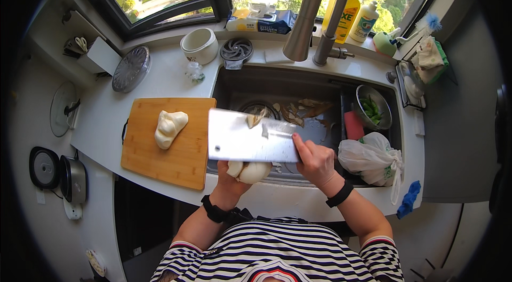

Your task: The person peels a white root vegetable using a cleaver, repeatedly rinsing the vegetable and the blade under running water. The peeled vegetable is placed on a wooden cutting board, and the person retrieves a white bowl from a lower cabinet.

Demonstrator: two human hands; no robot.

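My right hand (318, 164) grips the handle end of a broad metal cleaver (244, 138), whose blade reaches left over the sink. Under the blade's lower edge, my left hand (232, 184) holds a peeled, pale root vegetable (254, 172) at the sink's front edge; the blade hides part of it. A scrap of brown peel (254, 119) shows at the blade's upper edge. Another peeled, knobbly pale piece (169, 129) lies on the wooden cutting board (140, 154) to the left. Brown peelings (314, 110) lie in the sink basin (248, 82).
Right in the sink are a metal bowl (388, 116) of green peppers, a red cloth or sponge (353, 125) and a tied plastic bag (364, 158). The faucet (298, 38) arches over the back. A white pot (200, 52) and a sink strainer (236, 50) stand behind.
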